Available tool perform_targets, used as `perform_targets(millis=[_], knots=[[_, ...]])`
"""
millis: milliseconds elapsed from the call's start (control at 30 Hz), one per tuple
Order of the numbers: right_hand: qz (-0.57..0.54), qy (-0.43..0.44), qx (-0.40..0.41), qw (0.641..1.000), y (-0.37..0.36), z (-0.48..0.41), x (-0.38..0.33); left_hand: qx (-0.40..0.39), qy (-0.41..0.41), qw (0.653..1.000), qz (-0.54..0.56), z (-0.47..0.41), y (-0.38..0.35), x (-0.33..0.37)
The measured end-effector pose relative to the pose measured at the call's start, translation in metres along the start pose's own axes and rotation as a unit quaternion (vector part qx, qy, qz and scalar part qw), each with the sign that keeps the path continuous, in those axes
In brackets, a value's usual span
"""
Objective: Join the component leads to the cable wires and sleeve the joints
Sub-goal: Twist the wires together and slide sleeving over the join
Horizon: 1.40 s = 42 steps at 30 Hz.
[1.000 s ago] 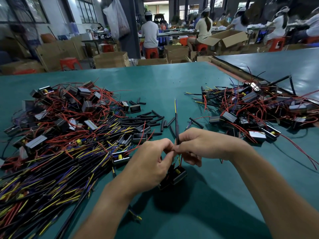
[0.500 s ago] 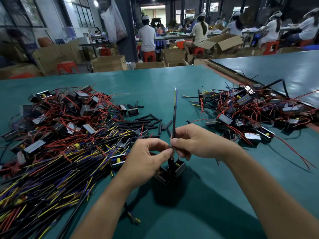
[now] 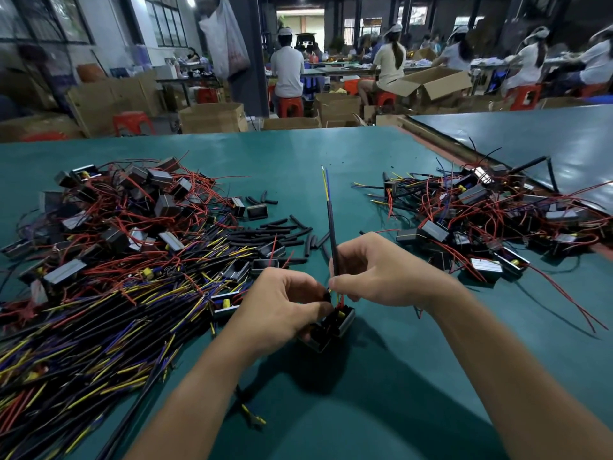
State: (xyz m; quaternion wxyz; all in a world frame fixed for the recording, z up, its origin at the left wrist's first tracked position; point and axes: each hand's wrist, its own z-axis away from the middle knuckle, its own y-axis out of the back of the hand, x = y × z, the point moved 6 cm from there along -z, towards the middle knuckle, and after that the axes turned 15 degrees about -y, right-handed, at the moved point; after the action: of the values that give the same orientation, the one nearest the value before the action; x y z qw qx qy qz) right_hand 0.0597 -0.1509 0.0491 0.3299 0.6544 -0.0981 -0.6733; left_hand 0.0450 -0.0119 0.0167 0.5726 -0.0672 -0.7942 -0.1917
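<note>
Head view: right hand (image 3: 381, 273) pinches the black cable (image 3: 331, 227) upright; left hand (image 3: 282, 307) curls its fingers (image 3: 308, 287) round the black component (image 3: 335, 327) over the green surface (image 3: 414, 376).

The tabletop (image 3: 298, 154) is teal green. The cable (image 3: 331, 227) is black, its wires (image 3: 325, 184) yellow and blue. Sleeves (image 3: 278, 232) are black; stools (image 3: 290, 106) orange-red.

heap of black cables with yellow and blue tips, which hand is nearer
Left. The left hand lies just right of the heap of black cables with yellow and blue tips; the right hand is farther right, past the left.
</note>
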Motion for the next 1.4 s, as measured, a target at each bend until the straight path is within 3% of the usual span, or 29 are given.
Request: perform_targets(millis=[200, 367, 533, 767, 900, 1100, 1400], knots=[[0.009, -0.007, 0.015, 1.0, -0.001, 0.0, 0.0, 0.031, -0.012, 0.999, -0.014, -0.001, 0.0, 0.001], [0.019, -0.014, 0.028, 0.999, 0.001, 0.0, -0.001, 0.038, -0.101, 0.987, -0.116, 0.0, 0.001, 0.016], [0.032, -0.008, 0.013, 0.999, 0.001, 0.003, -0.002, 0.039, -0.137, 0.973, -0.181, 0.004, 0.0, 0.021], [0.094, -0.026, 0.054, 0.994, 0.004, 0.003, -0.002, 0.034, -0.129, 0.975, -0.18, 0.002, -0.003, 0.018], [0.085, -0.016, 0.027, 0.996, 0.004, 0.006, -0.002, 0.058, -0.102, 0.982, -0.149, 0.001, -0.003, 0.011], [0.069, -0.001, 0.02, 0.997, 0.005, 0.005, -0.003, 0.024, -0.021, 0.999, -0.02, 0.001, -0.008, -0.001], [0.062, -0.014, 0.019, 0.998, 0.005, 0.005, -0.001, -0.004, -0.089, 0.995, -0.048, 0.001, -0.012, 0.005]])
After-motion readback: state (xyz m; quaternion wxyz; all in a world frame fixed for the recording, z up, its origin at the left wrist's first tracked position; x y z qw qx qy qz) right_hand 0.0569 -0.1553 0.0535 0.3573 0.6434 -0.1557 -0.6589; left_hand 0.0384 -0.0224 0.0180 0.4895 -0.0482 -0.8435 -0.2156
